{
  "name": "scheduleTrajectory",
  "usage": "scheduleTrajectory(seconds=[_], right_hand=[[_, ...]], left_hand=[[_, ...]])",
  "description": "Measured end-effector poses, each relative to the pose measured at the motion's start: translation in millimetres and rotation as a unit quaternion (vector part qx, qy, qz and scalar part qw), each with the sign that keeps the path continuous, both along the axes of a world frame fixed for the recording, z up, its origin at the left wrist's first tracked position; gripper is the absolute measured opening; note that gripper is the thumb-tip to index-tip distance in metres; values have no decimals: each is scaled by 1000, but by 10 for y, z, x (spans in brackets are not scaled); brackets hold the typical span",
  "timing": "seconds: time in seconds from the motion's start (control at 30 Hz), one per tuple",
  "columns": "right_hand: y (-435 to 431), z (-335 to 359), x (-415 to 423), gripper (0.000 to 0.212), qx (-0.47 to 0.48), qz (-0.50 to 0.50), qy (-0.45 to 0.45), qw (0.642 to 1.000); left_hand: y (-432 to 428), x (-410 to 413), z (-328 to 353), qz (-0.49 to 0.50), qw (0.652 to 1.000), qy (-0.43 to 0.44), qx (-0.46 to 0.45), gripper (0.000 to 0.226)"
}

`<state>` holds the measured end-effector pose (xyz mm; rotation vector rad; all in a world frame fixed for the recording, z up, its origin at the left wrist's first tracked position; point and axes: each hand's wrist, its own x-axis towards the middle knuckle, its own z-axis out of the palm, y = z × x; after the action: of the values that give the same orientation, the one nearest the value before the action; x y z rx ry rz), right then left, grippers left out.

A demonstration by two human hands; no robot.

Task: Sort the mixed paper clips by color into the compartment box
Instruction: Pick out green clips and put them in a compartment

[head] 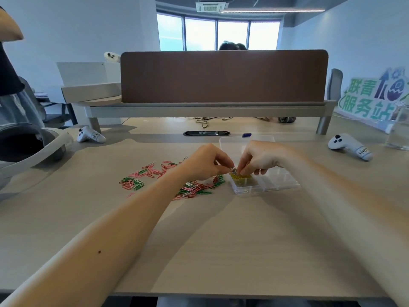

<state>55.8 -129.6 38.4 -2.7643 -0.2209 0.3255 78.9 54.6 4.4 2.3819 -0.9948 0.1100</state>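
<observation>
A clear plastic compartment box (276, 185) lies open on the desk, its lid (234, 142) tipped back. Its near-left compartment holds yellow paper clips (241, 178), and a single white clip (243, 191) lies at the front-left corner. Loose pink, green and white paper clips (192, 189) are strewn left of the box, with a second patch (132, 182) farther left. My left hand (208, 162) and my right hand (261, 158) meet above the yellow compartment, fingertips pinched together on small silvery paper clips (232, 170).
Two white controllers lie on the desk, one at the left (90, 135) and one at the right (349, 147). A headset (28, 147) sits far left, a glass (398, 134) far right. A brown divider (223, 76) and a cable port (205, 133) stand behind the box.
</observation>
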Motion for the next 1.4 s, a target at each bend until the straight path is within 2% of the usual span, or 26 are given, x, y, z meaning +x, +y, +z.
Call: scheduleTrajectory(seconds=[0.13, 0.4, 0.67, 0.9, 1.0, 1.1, 1.23, 1.4], right_hand=[[-38, 52, -21, 7, -4, 0, -21, 1000], [59, -80, 4, 16, -49, -10, -47, 998], [43, -54, 19, 5, -41, 14, -40, 998], [27, -35, 36, 10, -66, 13, -31, 997], [79, 46, 19, 3, -49, 23, -69, 996], [298, 71, 2, 6, 10, 61, -106, 992], [746, -38, 2, 15, 41, 117, -86, 989], [1233, -214, 54, 20, 41, 172, -93, 980]], left_hand=[[176, 17, 42, 10, 1000, -6, -18, 19], [334, 59, -11, 29, 999, 2, -34, 14], [465, 107, -51, 48, 998, 10, -38, 11], [638, 98, 63, 66, 997, 14, -29, 10], [796, 100, 167, 82, 996, 22, -7, 11], [978, 67, 237, 92, 992, 60, 68, 13], [1188, 26, 249, 93, 977, 96, 168, 16], [1420, 41, 233, 114, 966, 108, 204, 19]])
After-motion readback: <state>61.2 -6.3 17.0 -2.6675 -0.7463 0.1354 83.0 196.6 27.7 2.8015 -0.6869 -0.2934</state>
